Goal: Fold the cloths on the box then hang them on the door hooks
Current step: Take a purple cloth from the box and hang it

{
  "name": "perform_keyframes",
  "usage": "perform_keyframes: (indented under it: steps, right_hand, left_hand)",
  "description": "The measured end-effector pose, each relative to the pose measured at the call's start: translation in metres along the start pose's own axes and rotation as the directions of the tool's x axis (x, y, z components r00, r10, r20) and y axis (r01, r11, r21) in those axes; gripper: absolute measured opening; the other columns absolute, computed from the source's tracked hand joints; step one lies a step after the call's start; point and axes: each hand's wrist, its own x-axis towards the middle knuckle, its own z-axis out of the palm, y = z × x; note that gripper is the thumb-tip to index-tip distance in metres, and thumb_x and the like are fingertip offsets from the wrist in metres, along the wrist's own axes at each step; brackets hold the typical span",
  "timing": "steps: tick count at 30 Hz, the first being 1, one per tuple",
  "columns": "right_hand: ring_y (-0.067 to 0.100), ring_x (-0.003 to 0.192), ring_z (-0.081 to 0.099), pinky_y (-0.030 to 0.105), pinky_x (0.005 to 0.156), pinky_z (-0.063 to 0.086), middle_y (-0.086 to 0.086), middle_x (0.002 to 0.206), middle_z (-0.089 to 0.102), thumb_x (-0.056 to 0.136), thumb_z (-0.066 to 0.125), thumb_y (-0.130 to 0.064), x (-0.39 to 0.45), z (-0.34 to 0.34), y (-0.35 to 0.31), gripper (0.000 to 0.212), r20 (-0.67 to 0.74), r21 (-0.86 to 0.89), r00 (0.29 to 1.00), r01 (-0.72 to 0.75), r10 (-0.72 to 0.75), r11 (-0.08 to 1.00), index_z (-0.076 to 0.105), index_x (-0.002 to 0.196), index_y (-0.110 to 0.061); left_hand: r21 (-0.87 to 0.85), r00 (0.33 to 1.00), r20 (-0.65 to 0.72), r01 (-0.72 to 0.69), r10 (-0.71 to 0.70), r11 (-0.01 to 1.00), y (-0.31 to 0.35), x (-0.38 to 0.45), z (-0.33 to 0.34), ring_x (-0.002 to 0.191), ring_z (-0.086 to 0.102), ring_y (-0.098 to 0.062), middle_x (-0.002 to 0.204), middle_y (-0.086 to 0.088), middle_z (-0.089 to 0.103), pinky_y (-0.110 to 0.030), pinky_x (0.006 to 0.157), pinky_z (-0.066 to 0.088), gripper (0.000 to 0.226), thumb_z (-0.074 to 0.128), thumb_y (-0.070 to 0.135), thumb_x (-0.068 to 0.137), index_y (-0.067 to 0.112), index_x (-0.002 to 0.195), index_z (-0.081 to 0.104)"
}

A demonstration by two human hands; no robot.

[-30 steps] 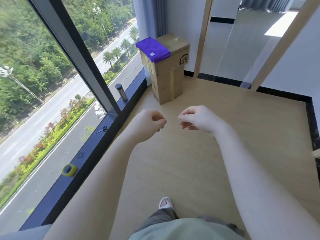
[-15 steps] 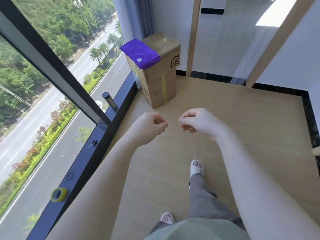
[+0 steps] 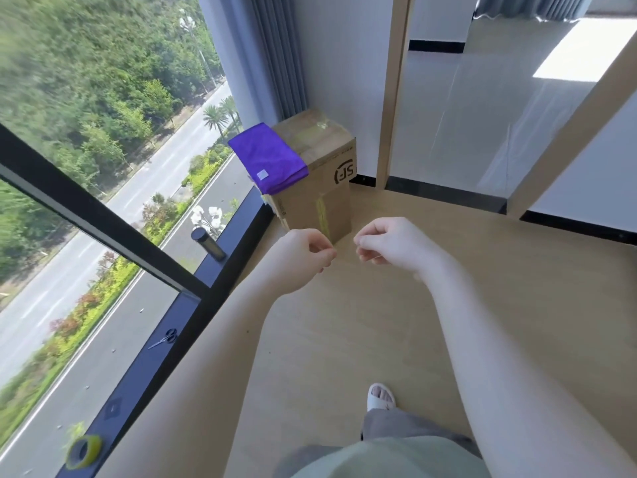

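Cardboard box [image 3: 320, 188] stands on the wooden floor [image 3: 448, 305] in the far corner, close beside the window and in front of the grey curtain [image 3: 275, 63]. On its top lies a purple cloth [image 3: 267, 158], folded, covering the window-side half of the lid; its near edge hangs a little over the near rim of the box. A small white label shows near the cloth's front edge. The other half of the lid is bare cardboard with tape across it, and the side of the box carries a round black logo.

Both arms reach forward, and the two hands are in the air in front of the box, near to each other but not touching. The left hand [image 3: 303, 251] has its fingers curled in, with thumb and fingertips drawn together; it holds nothing that can be seen. The right hand [image 3: 389, 244] is curled in the same way, also with nothing visible inside. Neither hand touches the cloth or the box.

On the dark window sill [image 3: 144, 391] a black cylinder [image 3: 208, 243] stands near the far end, small scissors [image 3: 165, 338] lie about the middle, and a roll of yellow-green tape [image 3: 84, 450] lies at the near end. One foot in a white slipper [image 3: 381, 396] stands on the floor below the arms. To the right of the box stands a wooden frame [image 3: 393, 91] with a glass panel.
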Motion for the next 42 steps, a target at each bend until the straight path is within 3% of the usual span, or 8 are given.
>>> perform_keyframes:
  steps: [14,17,20,23,33,39,42]
  right_hand:
    - [0.021,0.093,0.075,0.036,0.087,0.059,0.004,0.092,0.077,0.097,0.064,-0.017,0.115,-0.027,-0.021,0.008,0.082,-0.007,0.997,-0.012,0.012,1.0,0.072,0.096,-0.016]
    - [0.018,0.09,0.074,0.035,0.086,0.059,0.003,0.092,0.077,0.097,0.064,-0.017,0.142,-0.026,-0.033,0.008,0.09,-0.046,0.996,-0.01,0.014,0.999,0.072,0.098,-0.016]
    - [0.012,0.083,0.071,0.028,0.08,0.057,0.002,0.093,0.076,0.098,0.064,-0.019,0.177,-0.026,-0.054,0.009,0.085,-0.094,0.996,0.013,-0.005,0.995,0.072,0.101,-0.017]
    - [0.011,0.085,0.071,0.022,0.073,0.055,0.0,0.094,0.076,0.098,0.064,-0.02,0.219,-0.023,-0.082,0.008,0.079,-0.12,0.997,0.033,-0.024,0.992,0.071,0.101,-0.019]
    - [0.014,0.091,0.075,0.031,0.085,0.059,0.0,0.093,0.077,0.097,0.064,-0.018,0.344,0.033,-0.158,0.008,0.124,-0.103,0.992,-0.008,0.021,0.995,0.072,0.099,-0.019]
    - [0.013,0.088,0.075,0.027,0.081,0.058,0.001,0.093,0.077,0.098,0.064,-0.019,0.394,0.05,-0.179,0.009,0.141,-0.126,0.989,-0.029,0.047,0.992,0.071,0.101,-0.018]
    - [0.015,0.089,0.075,0.029,0.082,0.059,0.002,0.093,0.077,0.097,0.064,-0.018,0.422,0.054,-0.186,0.009,0.147,-0.134,0.987,-0.04,0.06,0.99,0.072,0.1,-0.017]
  left_hand:
    - [-0.046,0.997,-0.024,0.077,-0.078,0.996,-0.005,0.104,-0.025,0.084,0.072,-0.012,0.087,0.008,0.075,-0.035,0.08,0.058,0.01,0.062,0.035,0.096,0.031,0.09,0.068]
    - [-0.059,0.997,-0.035,0.068,-0.07,0.996,-0.01,0.134,-0.039,0.084,0.072,-0.012,0.087,0.008,0.074,-0.032,0.073,0.058,0.009,0.062,0.034,0.096,0.031,0.09,0.068]
    - [-0.082,0.998,-0.034,0.053,-0.056,0.995,-0.013,0.171,-0.057,0.081,0.069,-0.01,0.086,0.008,0.073,-0.022,0.061,0.047,0.009,0.063,0.033,0.096,0.028,0.094,0.07]
    - [-0.112,0.998,-0.048,0.04,-0.046,0.993,-0.023,0.21,-0.081,0.081,0.069,-0.01,0.084,0.009,0.073,-0.024,0.067,0.051,0.008,0.064,0.033,0.095,0.03,0.092,0.07]
    - [-0.108,0.992,-0.067,0.102,-0.11,0.989,-0.091,0.302,-0.167,0.084,0.069,-0.009,0.084,0.012,0.072,-0.03,0.08,0.054,0.01,0.062,0.03,0.094,0.028,0.09,0.071]
    - [-0.14,0.988,-0.043,0.14,-0.147,0.98,-0.121,0.337,-0.193,0.088,0.067,-0.009,0.088,0.015,0.069,-0.024,0.075,0.051,0.012,0.061,0.027,0.095,0.025,0.097,0.072]
    - [-0.171,0.983,-0.021,0.176,-0.182,0.97,-0.134,0.356,-0.202,0.089,0.069,-0.011,0.093,0.012,0.071,-0.028,0.078,0.053,0.012,0.061,0.029,0.094,0.027,0.096,0.072]
